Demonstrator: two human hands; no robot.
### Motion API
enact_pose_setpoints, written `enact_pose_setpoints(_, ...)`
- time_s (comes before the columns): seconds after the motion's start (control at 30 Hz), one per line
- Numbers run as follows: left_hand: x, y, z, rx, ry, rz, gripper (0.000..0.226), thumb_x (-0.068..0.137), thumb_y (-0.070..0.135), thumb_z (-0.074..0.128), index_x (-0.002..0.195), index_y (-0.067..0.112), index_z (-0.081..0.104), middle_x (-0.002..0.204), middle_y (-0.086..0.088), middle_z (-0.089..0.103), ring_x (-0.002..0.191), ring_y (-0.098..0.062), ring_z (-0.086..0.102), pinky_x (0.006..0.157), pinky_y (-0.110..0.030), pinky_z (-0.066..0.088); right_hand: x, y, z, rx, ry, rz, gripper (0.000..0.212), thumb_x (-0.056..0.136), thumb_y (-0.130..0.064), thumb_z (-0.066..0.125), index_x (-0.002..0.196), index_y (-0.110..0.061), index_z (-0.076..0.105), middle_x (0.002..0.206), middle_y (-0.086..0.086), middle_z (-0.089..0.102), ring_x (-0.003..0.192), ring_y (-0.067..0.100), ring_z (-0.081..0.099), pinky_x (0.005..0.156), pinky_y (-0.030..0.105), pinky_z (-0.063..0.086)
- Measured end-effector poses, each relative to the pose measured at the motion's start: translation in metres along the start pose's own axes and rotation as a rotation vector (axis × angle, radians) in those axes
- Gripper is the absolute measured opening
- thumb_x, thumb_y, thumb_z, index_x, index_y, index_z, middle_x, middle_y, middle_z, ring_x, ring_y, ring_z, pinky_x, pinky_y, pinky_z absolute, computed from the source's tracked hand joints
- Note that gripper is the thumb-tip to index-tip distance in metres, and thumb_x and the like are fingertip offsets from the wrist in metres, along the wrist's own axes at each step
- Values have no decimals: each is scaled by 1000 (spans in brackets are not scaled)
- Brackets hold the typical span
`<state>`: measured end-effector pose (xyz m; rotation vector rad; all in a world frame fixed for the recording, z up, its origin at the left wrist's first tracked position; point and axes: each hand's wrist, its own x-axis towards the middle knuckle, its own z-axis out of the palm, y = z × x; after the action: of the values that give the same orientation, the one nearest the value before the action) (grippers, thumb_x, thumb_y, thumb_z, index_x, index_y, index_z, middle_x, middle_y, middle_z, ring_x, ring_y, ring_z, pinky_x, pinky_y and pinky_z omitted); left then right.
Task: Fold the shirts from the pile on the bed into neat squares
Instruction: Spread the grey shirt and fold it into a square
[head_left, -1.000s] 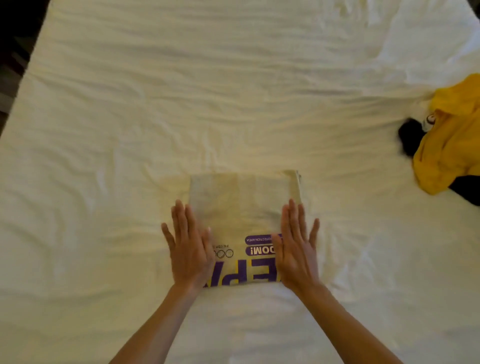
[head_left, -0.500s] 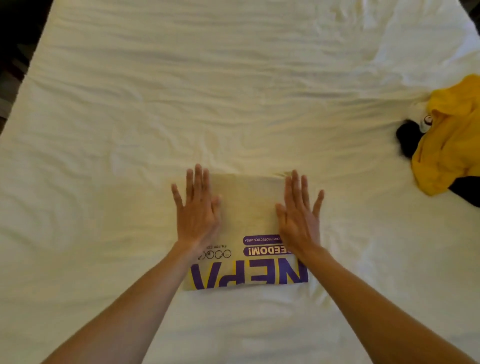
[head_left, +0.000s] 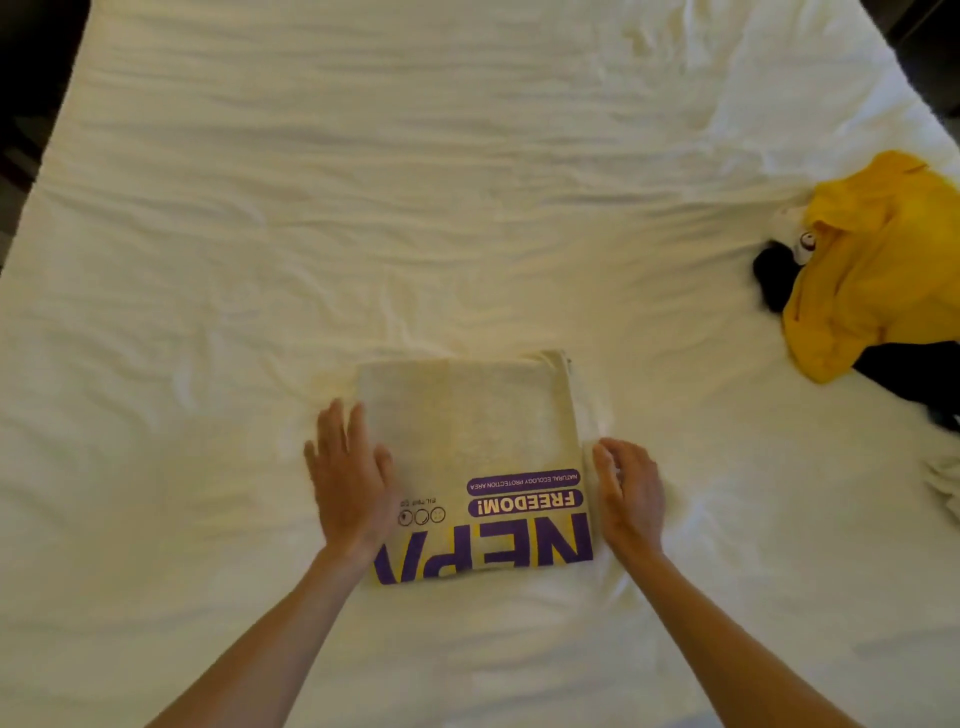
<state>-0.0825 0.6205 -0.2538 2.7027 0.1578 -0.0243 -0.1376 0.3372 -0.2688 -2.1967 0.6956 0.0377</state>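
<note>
White rumpled bed sheet (head_left: 363, 208) fills pretty much the whole view, and sitting on it near the bottom middle is the cream shirt (head_left: 467, 426), already folded down to a tidy near-square. Purple print shows along the near edge, upside down from here, with "FREEDOM!" readable. Edges look fairly straight, though the far right corner has a bit of fabric poking up.

Left hand (head_left: 353, 483) lies flat with fingers straight along the shirt's left edge, partly on the cloth. Right hand (head_left: 631, 493) is just beside the right edge, fingers loosely bent and holding nothing; can't tell if it's actually touching the shirt.

So I'd say this one is basically done, just getting squared off. What's left is the pile (head_left: 878, 270) off at the right edge of the bed: a crumpled yellow shirt on top of something black, plus a white bit, all unfolded as far as I can see
</note>
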Motion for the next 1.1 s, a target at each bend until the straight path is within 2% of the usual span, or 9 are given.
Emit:
enact_pose_setpoints(0.07, 14, 45, 7, -91, -28, 265, 28, 93, 8, 49, 117, 8, 64, 125, -9, 61, 120, -29, 54, 100, -52, 46, -12, -5, -2, 130, -10, 104, 36, 94, -54, 47, 102, -23, 64, 96, -11, 64, 90, 13, 65, 81, 35, 55)
enact_pose_setpoints(0.13, 33, 93, 13, -86, -136, 460, 26, 90, -2, 56, 108, 9, 70, 115, -5, 66, 112, -26, 57, 94, -45, 49, -17, -7, -6, 238, -69, 213, 20, 94, -40, 63, 100, -21, 67, 89, -11, 69, 82, 12, 70, 75, 33, 60)
enact_pose_setpoints(0.2, 50, 136, 20, 50, -275, 644, 42, 87, -9, 53, 122, 11, 65, 132, -5, 59, 126, -27, 48, 102, -42, 41, -20, -5, -10, 262, -157, 272, 22, 90, -39, 69, 100, -20, 70, 86, -9, 73, 77, 12, 73, 73, 29, 60)
enact_pose_setpoints(0.33, 83, 184, 30, 564, -578, 878, 67, 95, -1, 48, 152, 29, 32, 166, -1, 10, 153, -26, 3, 120, -56, 11, -24, -2, -12, 320, -352, 353, 23, 85, -41, 74, 95, -20, 72, 86, -2, 77, 74, 12, 74, 75, 31, 61)
enact_pose_setpoints(0.47, 90, 198, 43, 809, -682, 1005, 57, 95, 8, 54, 145, 31, 41, 160, 0, 29, 153, -25, 6, 117, -67, -2, -24, -1, -11, 332, -468, 375, 29, 81, -45, 77, 95, -22, 67, 90, -2, 77, 78, 15, 75, 78, 35, 62)
enact_pose_setpoints(0.6, 92, 210, 43, 911, -676, 1036, 35, 96, 11, 53, 126, 27, 59, 122, 4, 62, 135, -22, 39, 115, -69, -4, -23, -9, -8, 445, -516, 318, 30, 85, -40, 73, 107, -22, 65, 99, -1, 76, 83, 14, 75, 77, 34, 62)
enact_pose_setpoints(0.8, 100, 224, 20, 907, -574, 1073, 25, 91, 8, 54, 99, 22, 73, 105, 6, 65, 119, -20, 50, 116, -70, -2, -27, -26, -12, 460, -291, 245, 8, 95, -17, 63, 93, -14, 70, 83, 0, 75, 76, 13, 72, 60, 23, 57)
enact_pose_setpoints(0.93, 111, 247, -13, 750, -464, 1153, 24, 84, 15, 60, 98, 29, 73, 116, 14, 65, 141, -19, 36, 113, -70, -7, -22, -46, -57, 431, -100, 167, 20, 94, -12, 62, 77, -20, 67, 68, -4, 70, 61, 3, 65, 50, 16, 48)
enact_pose_setpoints(1.1, 124, 282, -55, 331, -147, 1275, 17, 76, 14, 68, 83, 28, 73, 86, 9, 73, 123, -22, 59, 113, -73, 4, -8, -85, -141, 318, 101, -41, 22, 89, -15, 70, 79, -34, 70, 70, -10, 71, 63, 5, 69, 50, 20, 54)
